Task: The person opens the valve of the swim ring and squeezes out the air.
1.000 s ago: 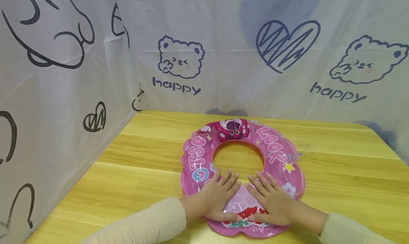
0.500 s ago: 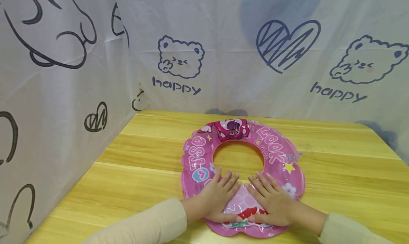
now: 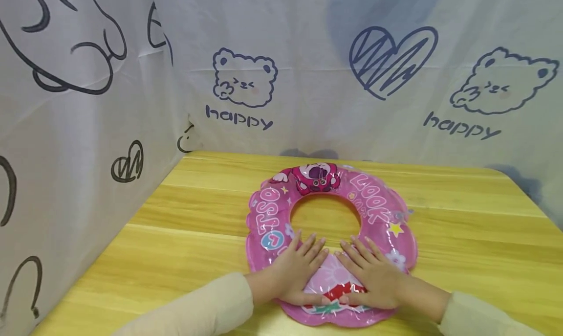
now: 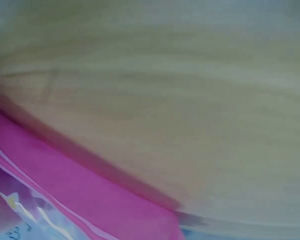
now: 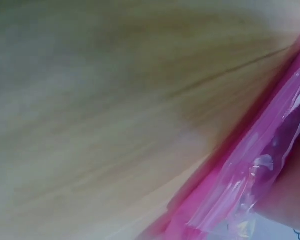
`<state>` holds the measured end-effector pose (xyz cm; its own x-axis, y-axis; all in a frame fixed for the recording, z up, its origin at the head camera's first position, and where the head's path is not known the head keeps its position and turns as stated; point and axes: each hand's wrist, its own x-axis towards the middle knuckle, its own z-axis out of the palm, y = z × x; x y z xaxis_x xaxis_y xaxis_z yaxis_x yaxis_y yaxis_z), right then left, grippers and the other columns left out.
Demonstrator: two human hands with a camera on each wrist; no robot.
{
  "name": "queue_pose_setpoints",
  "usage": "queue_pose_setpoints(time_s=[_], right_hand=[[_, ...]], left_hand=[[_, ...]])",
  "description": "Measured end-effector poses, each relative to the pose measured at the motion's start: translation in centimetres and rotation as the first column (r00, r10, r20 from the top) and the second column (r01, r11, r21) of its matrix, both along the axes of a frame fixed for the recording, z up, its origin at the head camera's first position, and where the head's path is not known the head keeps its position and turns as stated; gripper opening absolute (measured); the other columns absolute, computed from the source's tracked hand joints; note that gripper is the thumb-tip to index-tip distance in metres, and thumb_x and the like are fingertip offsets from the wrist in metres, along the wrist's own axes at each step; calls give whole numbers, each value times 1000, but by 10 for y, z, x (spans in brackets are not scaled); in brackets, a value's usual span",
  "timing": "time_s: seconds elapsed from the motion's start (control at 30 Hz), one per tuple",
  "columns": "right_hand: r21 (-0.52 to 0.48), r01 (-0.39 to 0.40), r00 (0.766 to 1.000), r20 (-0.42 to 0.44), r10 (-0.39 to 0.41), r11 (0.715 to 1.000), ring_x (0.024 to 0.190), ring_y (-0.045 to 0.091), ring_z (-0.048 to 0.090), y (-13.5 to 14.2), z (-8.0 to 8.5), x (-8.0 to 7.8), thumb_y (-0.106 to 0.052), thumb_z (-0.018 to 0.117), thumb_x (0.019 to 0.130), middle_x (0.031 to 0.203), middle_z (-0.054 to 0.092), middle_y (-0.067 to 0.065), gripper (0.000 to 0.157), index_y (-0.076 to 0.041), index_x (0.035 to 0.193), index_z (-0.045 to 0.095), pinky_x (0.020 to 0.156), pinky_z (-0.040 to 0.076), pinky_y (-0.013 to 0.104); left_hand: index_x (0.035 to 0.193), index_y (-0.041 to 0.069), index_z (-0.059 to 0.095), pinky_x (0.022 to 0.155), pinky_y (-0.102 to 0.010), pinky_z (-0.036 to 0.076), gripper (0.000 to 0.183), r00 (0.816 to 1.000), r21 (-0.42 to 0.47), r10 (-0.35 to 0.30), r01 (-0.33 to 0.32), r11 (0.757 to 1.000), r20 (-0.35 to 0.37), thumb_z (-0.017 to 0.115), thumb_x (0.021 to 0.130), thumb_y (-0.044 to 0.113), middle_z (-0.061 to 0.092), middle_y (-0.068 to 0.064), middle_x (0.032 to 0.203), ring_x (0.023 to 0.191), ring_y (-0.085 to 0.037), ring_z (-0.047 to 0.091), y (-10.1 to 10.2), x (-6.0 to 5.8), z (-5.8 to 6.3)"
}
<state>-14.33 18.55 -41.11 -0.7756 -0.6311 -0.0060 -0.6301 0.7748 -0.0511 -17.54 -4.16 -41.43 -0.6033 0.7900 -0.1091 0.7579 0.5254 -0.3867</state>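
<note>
A pink inflatable swim ring (image 3: pixel 264 213) with a bear, stars, flowers and lettering lies flat on the wooden table. My left hand (image 3: pixel 296 272) rests on its near side, fingers spread and straight towards the center hole. Beside it my right hand (image 3: pixel 376 275) lies in the same way, palm down, the two thumbs almost meeting over a red and green print. In the left wrist view the pink edge of the swim ring (image 4: pixel 90 175) crosses the lower left corner. The right wrist view has its shiny edge (image 5: pixel 250 165) at the right, with part of the hand (image 5: pixel 290 190) against it.
The wooden table (image 3: pixel 176 238) extends around the ring on all sides. White cloth (image 3: pixel 308 91) printed with hearts, bears and "happy" hangs behind it, and another printed cloth (image 3: pixel 83 145) hangs along the left edge. A small clear valve (image 3: pixel 410 211) sticks out at the ring's right.
The head view has shifted slightly, so everything sits a little further left in the picture. Both hands keep their place on the swim ring.
</note>
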Motion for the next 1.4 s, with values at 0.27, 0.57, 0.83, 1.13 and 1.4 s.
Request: queue_pose_setpoints(time_s=[0.27,0.57,0.83,1.13,1.4], right_hand=[[-83,48,999,6,-48,995,141,39,18,0,-1,-2,-66,42,86,152,28,14,81,-9,143,36,109,-24,23],[-218,102,993,84,-86,971,141,39,19,-3,5,-6,-53,48,90,150,31,16,73,-4,142,35,112,13,57],[-194,55,995,94,-37,979,141,39,17,7,5,-15,-57,45,90,151,28,15,73,-5,140,39,116,8,50],[-99,-78,990,-122,65,992,136,42,26,37,8,-26,-56,52,87,148,33,19,70,-5,135,47,108,-20,12],[-261,79,995,-34,-91,962,141,39,17,10,-1,-17,-59,51,86,154,18,17,87,-1,145,26,116,0,25]], left_hand=[[148,11,22,115,-54,15,94,997,116,-82,83,990,-13,22,82,79,19,-10,155,144,-28,17,-10,-15,-1],[143,8,34,115,-54,14,94,989,162,-124,135,977,-76,31,80,78,23,-13,154,143,-31,18,-17,-28,4],[141,14,40,115,-56,9,88,996,178,-83,87,980,-26,30,81,78,27,-10,153,143,-31,17,-21,-30,15],[145,11,32,114,-57,9,88,999,257,-7,-4,966,43,40,82,72,25,-13,153,143,-35,16,-51,-43,22],[146,8,27,115,-55,11,102,996,347,-2,-29,938,87,4,79,81,20,-15,154,143,-35,15,-60,-59,26]])
